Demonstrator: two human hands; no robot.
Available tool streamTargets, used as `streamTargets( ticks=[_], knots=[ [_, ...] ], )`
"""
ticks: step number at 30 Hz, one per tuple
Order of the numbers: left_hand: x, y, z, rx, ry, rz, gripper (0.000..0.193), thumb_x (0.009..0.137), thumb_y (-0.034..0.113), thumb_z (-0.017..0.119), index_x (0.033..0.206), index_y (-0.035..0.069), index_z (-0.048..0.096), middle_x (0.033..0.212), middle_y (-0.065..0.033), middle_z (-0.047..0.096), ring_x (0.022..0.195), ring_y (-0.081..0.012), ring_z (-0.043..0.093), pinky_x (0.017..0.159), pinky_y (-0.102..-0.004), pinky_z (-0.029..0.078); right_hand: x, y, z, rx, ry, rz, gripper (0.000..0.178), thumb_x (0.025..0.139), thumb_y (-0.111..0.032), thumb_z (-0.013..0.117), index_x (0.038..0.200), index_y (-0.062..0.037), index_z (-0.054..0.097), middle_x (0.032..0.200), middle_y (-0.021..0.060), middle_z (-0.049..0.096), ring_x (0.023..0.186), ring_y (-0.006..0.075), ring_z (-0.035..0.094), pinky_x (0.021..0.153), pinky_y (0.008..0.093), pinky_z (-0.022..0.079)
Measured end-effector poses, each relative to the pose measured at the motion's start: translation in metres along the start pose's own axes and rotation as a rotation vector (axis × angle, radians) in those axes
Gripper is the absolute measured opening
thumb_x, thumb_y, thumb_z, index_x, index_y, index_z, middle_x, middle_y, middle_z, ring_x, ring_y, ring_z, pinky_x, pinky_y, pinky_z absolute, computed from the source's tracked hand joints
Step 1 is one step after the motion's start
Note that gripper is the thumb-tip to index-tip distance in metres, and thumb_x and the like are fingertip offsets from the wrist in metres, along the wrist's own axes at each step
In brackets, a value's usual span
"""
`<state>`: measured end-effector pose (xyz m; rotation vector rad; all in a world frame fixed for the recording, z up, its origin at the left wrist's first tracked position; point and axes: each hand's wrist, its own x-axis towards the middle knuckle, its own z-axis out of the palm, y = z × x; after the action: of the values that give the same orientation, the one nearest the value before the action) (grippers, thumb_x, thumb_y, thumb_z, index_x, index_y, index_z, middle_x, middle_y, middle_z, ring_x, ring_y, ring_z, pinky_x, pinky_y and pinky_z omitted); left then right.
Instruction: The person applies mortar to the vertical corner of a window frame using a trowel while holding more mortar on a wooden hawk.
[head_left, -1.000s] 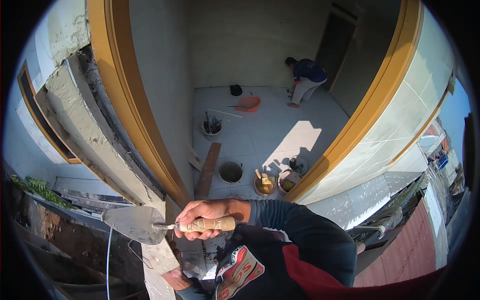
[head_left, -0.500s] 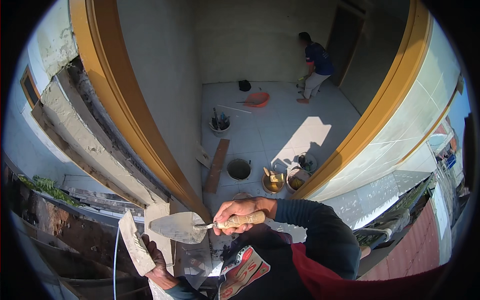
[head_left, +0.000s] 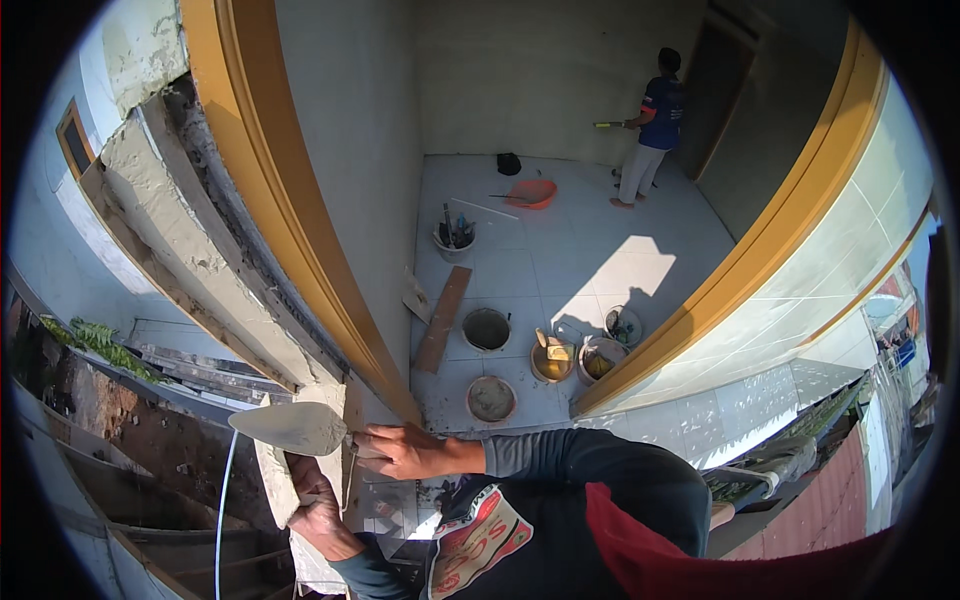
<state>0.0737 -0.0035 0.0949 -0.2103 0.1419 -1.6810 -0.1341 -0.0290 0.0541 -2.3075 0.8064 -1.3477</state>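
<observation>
Shown from above: right hand (head_left: 400, 452) with fingers clamped on the grip of a trowel (head_left: 290, 428), blade flat and level, loaded with grey mortar. Left hand (head_left: 318, 510) below, fingers wrapped around the lower part of a mortar board (head_left: 272, 480), held tilted just under the blade. Both close against the end of a rough plastered ledge (head_left: 190, 250) beside the orange frame (head_left: 290, 230).

Best kept: blade level until at the surface, board directly beneath to catch drips, firm even pressure, probably short strokes along the edge.

Hard to make out: trowel handle, covered by the right hand; amount of mortar on the board, seen edge-on; the exact spot being worked, masked by blade and board. Left forearm cut off at the lower edge. Far below, buckets (head_left: 487, 328) on a tiled floor (head_left: 560, 250) and another person (head_left: 652, 125), small and unclear.
</observation>
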Motion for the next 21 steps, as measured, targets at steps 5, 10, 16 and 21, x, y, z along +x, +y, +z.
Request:
streamTargets(
  ticks=[5,10,16,21],
  knots=[
    [-0.013,0.035,0.003,-0.055,-0.023,0.024,0.021,0.092,0.007,0.053,0.109,-0.003,0.046,0.092,-0.0089,0.042,0.072,-0.0153,0.043,0.059,-0.03,0.041,-0.037,0.024,-0.017,-0.038,-0.26,-0.022,0.03,0.086,-0.012,0.066,0.11,0.0048,0.059,0.105,0.0162,0.061,0.077,0.0324,0.064,0.064,0.0381,0.054],
    [-0.032,0.044,0.005,0.204,-0.09,0.168,0.033,0.096,0.009,0.051,0.123,-0.006,0.044,0.094,-0.0087,0.039,0.072,-0.0152,0.04,0.058,-0.0293,0.038,-0.028,0.006,-0.059,0.12,-0.205,0.223,0.026,0.088,-0.013,0.068,0.103,0.0043,0.055,0.088,0.0187,0.061,0.073,0.0347,0.062,0.064,0.0424,0.048],
    [-0.054,0.042,-0.015,0.488,0.205,0.517,0.044,0.099,0.017,0.048,0.136,-0.006,0.044,0.113,-0.0192,0.053,0.09,-0.0236,0.056,0.075,-0.0322,0.05,-0.01,0.003,-0.071,0.281,-0.288,0.502,0.026,0.089,-0.017,0.068,0.101,0.0033,0.056,0.079,0.0193,0.062,0.067,0.0318,0.062,0.063,0.0404,0.047],
    [-0.094,0.079,-0.046,0.659,-0.105,0.422,0.047,0.099,0.021,0.047,0.139,-0.004,0.046,0.139,-0.026,0.051,0.119,-0.033,0.059,0.096,-0.0406,0.052,0.004,-0.01,-0.066,0.22,-0.464,0.491,0.033,0.092,-0.021,0.066,0.11,0.0049,0.057,0.077,0.0187,0.064,0.068,0.0269,0.065,0.067,0.0376,0.049]
  ],
)
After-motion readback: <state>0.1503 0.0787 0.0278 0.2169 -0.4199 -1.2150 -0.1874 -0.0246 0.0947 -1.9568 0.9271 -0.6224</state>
